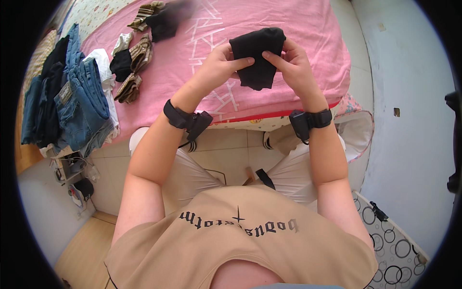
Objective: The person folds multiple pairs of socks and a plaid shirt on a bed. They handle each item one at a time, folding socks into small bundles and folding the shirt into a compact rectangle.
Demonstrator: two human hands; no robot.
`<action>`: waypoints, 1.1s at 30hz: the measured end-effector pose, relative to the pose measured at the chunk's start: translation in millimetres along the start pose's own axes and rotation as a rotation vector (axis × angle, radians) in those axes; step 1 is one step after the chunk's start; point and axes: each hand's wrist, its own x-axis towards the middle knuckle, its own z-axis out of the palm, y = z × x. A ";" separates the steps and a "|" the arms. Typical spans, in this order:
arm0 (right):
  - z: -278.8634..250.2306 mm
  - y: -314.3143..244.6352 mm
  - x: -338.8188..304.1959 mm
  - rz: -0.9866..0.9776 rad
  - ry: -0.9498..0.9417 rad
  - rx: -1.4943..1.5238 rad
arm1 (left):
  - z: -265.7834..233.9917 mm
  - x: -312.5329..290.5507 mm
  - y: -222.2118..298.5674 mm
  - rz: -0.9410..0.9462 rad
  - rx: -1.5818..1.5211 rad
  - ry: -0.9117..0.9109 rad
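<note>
My left hand pinches the left side of a folded black cloth, above the pink fabric bedcover; it should be light, soft, best held by both sides; my right hand pinches the right.

The black cloth, pinched between the left hand and the right hand, blocks the middle; below it, a gap runs between the two wrist devices; to the right, the pink cover gives open room up to its edge, with the pale wall beyond; leftward, a free strip reaches the small bunched socks; farther left, the jeans pile bars the way.
</note>
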 end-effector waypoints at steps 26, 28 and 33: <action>-3.2 -31.3 -4.8 0.196 -0.025 -0.232 | -9.0 4.7 2.8 0.106 0.032 0.039; -28.1 -50.0 -2.3 0.136 0.077 -0.482 | -14.6 2.4 6.4 0.105 0.114 0.092; -91.2 -118.7 21.8 -0.139 0.430 -0.232 | -40.5 -13.7 20.9 0.046 0.490 0.091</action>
